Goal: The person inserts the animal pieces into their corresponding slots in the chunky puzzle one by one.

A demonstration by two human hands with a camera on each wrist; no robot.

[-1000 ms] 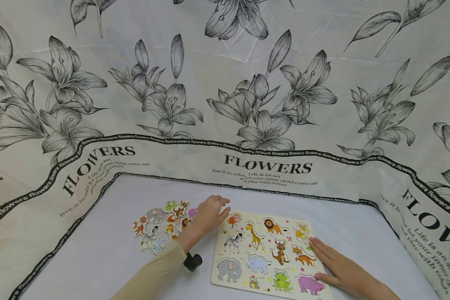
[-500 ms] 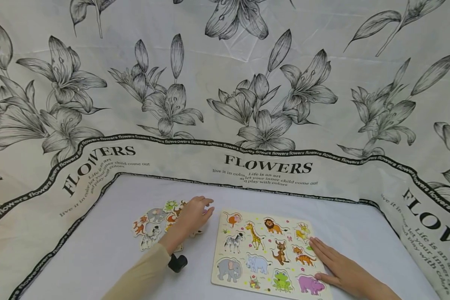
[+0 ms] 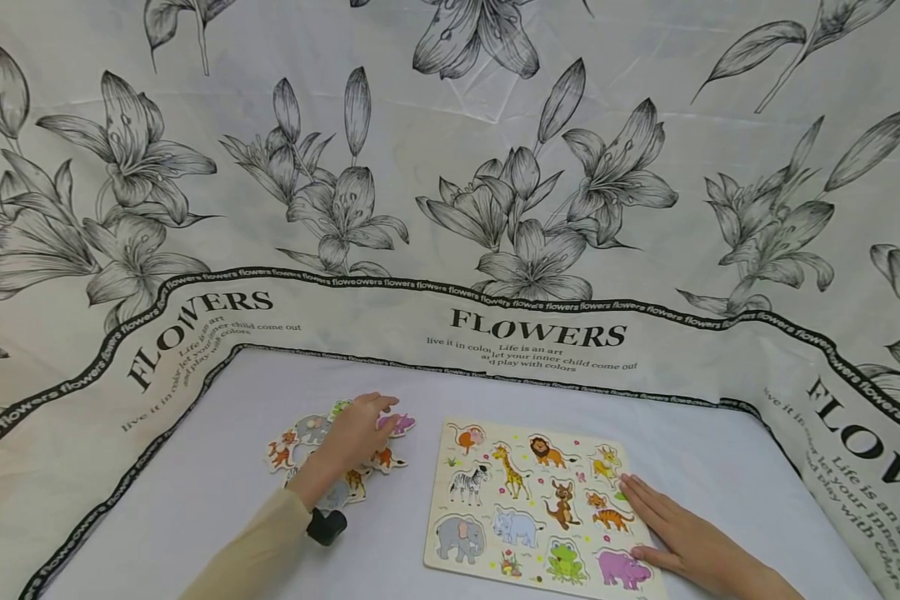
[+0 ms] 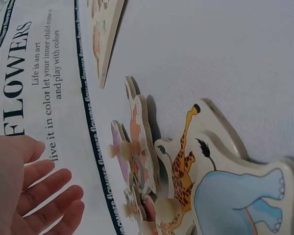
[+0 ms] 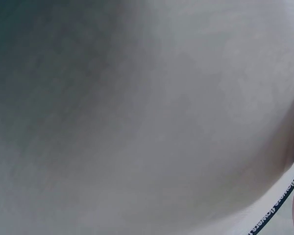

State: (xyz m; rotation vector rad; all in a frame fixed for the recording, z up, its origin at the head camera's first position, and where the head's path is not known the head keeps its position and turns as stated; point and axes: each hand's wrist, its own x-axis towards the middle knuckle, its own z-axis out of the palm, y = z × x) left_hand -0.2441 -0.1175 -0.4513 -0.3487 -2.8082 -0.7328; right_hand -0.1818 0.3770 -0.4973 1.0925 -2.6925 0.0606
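Note:
A wooden animal puzzle board (image 3: pixel 439 492) lies on the white cloth, printed with a lion, a zebra, a frog and other animals. My right hand (image 3: pixel 682 533) rests flat with straight fingers at its right edge; the right wrist view shows mostly blurred pale cloth. To the left is an overlapping heap of knobbed animal pieces. My left hand (image 3: pixel 356 433) hovers over that heap, fingers loosely spread and holding nothing. Near it are a purple hippo piece (image 3: pixel 401 425), a grey elephant piece (image 3: pixel 312 429), a giraffe piece (image 4: pixel 183 181) and a light blue animal piece (image 4: pixel 235 196). Some pieces are hidden beneath the hand.
A white cloth (image 3: pixel 195 500) covers the table. Behind it hangs a curtain (image 3: pixel 390 325) printed with lilies and lettering, its black border running along the back. A black camera (image 3: pixel 327 527) sits at my left wrist.
My left hand has moved left, away from the board's top left corner and over the heap of pieces. The right hand and the board have stayed in place.

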